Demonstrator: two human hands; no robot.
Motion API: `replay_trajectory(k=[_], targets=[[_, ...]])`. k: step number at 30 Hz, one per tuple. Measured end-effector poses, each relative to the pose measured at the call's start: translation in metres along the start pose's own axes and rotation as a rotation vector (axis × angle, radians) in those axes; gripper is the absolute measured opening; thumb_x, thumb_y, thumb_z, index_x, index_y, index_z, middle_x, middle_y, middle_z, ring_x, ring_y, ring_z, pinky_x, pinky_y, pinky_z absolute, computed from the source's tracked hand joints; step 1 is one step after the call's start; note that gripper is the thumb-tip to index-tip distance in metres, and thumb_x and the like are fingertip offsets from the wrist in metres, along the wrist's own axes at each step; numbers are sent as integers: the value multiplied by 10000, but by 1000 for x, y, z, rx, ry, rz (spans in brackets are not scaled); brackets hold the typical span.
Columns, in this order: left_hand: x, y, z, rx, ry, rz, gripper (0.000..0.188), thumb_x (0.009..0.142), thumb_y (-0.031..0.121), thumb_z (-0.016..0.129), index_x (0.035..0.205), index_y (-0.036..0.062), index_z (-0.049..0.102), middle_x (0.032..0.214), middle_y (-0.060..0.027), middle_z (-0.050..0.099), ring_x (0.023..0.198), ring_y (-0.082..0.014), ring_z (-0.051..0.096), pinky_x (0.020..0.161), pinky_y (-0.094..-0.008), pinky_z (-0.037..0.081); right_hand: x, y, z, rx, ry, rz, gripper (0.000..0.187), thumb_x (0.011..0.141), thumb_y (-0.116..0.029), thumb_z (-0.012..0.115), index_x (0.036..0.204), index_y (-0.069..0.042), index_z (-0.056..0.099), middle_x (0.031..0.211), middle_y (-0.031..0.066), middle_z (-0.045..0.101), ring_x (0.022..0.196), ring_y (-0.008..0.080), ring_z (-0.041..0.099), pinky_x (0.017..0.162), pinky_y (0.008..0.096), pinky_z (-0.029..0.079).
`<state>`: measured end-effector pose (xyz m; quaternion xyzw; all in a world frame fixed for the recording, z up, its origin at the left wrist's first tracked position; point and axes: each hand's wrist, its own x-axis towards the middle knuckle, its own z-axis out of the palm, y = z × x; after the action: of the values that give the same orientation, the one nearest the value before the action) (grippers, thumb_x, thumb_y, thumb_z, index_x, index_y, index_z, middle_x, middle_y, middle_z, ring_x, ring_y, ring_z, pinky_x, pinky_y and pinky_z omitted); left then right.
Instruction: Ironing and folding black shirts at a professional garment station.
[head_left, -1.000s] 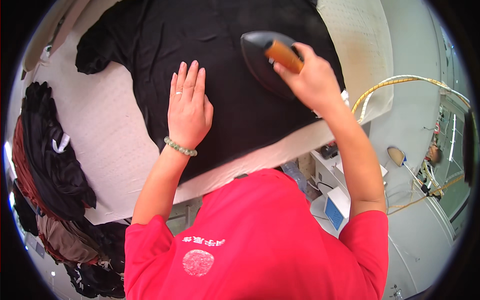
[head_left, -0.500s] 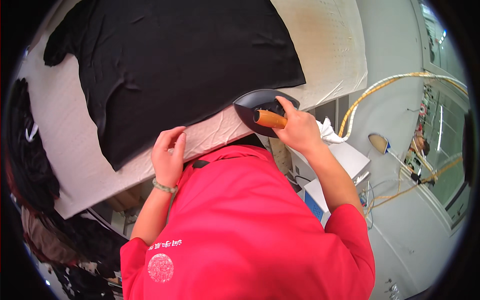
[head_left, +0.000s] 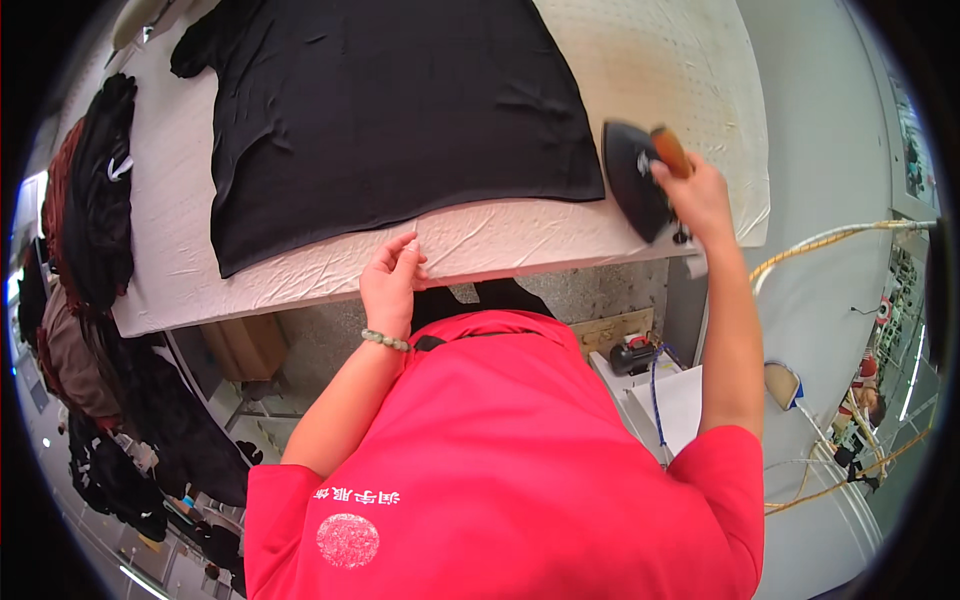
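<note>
A black garment (head_left: 400,120) lies spread on the pale padded ironing table (head_left: 170,260), its lower edge running near the table's front. Beyond the garment's right corner, my right hand (head_left: 698,200) is wrapped round the orange-brown handle of a dark iron (head_left: 628,180). The iron appears tilted, its tip toward me, and is slightly blurred; whether its sole touches the cover I cannot tell. My left hand (head_left: 392,282) hovers at the table's front edge, just below the garment's hem. Its fingers are loosely bent and somewhat apart, with nothing visible in them.
Dark garments (head_left: 105,200) hang over the table's left end, with more clothes (head_left: 90,370) beyond. White and yellow hoses (head_left: 830,238) arch at the right. Below the table stand a cardboard box (head_left: 245,345), a white cabinet (head_left: 670,405) and a small dark motor-like unit (head_left: 632,357).
My right hand has carried the iron right and away from me, off the garment's corner, and turned it. My left hand has shifted right along the front edge. The whole view has shifted.
</note>
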<state>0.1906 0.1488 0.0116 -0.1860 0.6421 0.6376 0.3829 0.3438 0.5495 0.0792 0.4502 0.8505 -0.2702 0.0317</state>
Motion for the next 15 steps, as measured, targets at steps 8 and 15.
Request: replay_trajectory(k=[8,15], targets=[[-7,10,0,1083,-16,974,412,953,180,670,1323,10,611,1303,-147,614,1234,-318,558,1045,-436,442,59,-8,-9,-274,-19,-67,372,877,-391,753,1027,-54,712,865,140,734,842,304,703,751,392,528],[18,10,0,1412,-108,1243,646,976,325,613,1517,29,419,1595,-181,374,1504,-375,298,1222,-501,236,-35,-7,76,390,14,19,289,947,-300,714,1047,-36,649,729,68,694,633,165,679,572,322,545]])
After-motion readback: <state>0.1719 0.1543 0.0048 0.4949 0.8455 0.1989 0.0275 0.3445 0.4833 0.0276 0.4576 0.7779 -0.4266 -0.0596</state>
